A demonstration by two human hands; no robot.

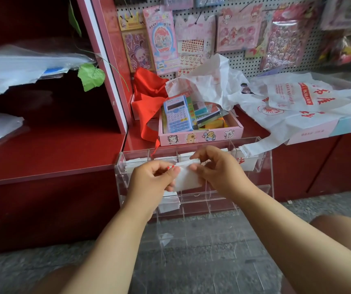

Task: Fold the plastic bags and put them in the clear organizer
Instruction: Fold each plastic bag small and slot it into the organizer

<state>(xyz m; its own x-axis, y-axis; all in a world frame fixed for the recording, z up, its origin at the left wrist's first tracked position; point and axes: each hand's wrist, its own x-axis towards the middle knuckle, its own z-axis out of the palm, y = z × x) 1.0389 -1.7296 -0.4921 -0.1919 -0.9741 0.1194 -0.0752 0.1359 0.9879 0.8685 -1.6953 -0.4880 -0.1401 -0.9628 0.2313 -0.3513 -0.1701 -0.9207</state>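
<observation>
- The left hand and right hand each pinch a folded bag, their grip closed on its top edge, in front of the clear organizer.
- More folded bags sit in the organizer's compartments.
- Behind the organizer on the red tabletop stands a pink box holding a calculator.
- Unfolded white bags lie behind the organizer to its right; one handle hangs over its rim.
- A red cloth lies behind the organizer, left of the box.

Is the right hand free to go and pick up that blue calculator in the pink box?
Probably not yet: the right hand and left hand both pinch a folded bag. The calculator itself lies uncovered.
</observation>
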